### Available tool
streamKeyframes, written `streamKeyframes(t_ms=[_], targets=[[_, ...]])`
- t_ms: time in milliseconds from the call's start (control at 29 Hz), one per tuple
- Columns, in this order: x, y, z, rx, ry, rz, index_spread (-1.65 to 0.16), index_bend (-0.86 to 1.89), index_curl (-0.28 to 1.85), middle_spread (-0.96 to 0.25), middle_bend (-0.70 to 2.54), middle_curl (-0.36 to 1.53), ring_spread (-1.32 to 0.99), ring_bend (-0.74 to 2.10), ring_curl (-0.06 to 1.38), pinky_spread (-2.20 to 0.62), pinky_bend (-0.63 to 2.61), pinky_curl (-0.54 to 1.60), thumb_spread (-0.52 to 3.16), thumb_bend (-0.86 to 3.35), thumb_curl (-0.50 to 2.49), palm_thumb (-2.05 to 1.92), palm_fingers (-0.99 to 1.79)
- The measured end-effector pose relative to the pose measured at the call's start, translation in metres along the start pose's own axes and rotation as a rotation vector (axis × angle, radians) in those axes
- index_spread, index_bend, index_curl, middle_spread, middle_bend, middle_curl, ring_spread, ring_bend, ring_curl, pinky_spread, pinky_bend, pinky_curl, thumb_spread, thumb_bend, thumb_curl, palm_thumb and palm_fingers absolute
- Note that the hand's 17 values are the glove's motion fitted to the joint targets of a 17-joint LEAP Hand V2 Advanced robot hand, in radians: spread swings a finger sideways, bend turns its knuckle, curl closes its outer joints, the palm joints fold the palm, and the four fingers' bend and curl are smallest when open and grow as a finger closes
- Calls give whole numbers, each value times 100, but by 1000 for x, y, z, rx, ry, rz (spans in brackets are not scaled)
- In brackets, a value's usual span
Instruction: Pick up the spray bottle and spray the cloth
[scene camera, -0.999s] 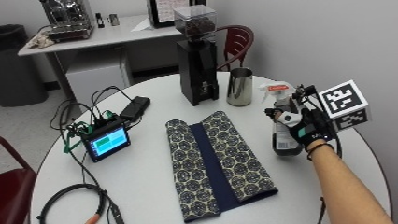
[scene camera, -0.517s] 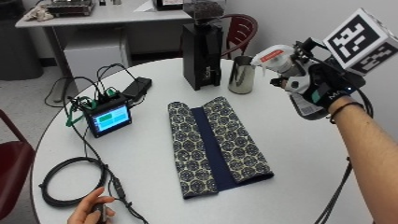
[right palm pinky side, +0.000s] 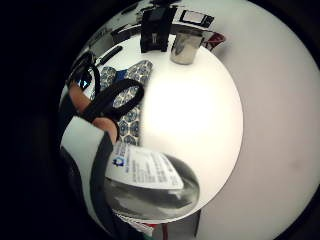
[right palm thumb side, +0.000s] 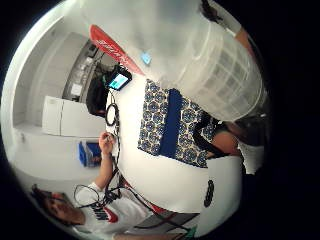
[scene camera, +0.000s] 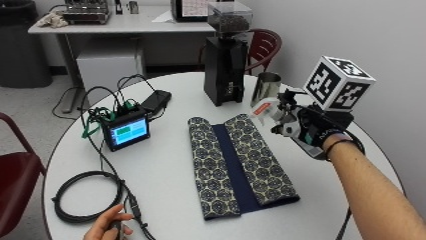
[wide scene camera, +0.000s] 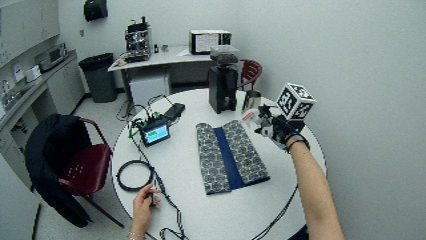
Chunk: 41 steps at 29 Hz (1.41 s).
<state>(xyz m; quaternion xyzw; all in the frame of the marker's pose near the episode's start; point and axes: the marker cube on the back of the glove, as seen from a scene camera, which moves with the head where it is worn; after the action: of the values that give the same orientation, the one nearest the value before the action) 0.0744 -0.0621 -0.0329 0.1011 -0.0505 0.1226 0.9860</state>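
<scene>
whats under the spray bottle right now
The spray bottle is held up in the gloved right hand, above the bare white table at the patterned cloth's right edge. Its base is hidden by the hand.

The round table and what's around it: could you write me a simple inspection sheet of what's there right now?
Surface: round white table.
Job's things: patterned cloth lies flat with both sides folded in; spray bottle is held above the table beside it.
Clutter: coffee grinder, metal cup, small screen.
Hand: gloved right hand grips the bottle.
Cables: coiled black cable, wires at the screen.
Surroundings: red chair, side table, bin.
</scene>
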Motion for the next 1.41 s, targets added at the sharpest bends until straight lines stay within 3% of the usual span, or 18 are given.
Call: streamKeyframes(t_ms=[345, 620, 896, 1172, 1413], targets=[[-12, -14, -55, 92, 32, -15, -25, 12, 31, -13, 43, 48, -14, 63, 43, -18, 50, 38, 59, -3, 61, 104, 120], [-6, -8, 12, -25, -53, -1, -25, 12, 31, -13, 43, 48, -14, 63, 44, -18, 50, 38, 59, -3, 62, 104, 120], [-23, -22, -22, 56, -94, -24, -25, 12, 31, -13, 43, 49, -14, 63, 44, -18, 50, 38, 60, -3, 62, 104, 119], [-10, -9, 40, -80, -89, 13, -25, 12, 31, -12, 43, 49, -14, 63, 44, -18, 49, 38, 60, -3, 63, 104, 119], [-28, -26, -35, 46, -22, -30, -25, 12, 32, -12, 43, 49, -14, 63, 44, -17, 49, 38, 62, -3, 63, 104, 119]])
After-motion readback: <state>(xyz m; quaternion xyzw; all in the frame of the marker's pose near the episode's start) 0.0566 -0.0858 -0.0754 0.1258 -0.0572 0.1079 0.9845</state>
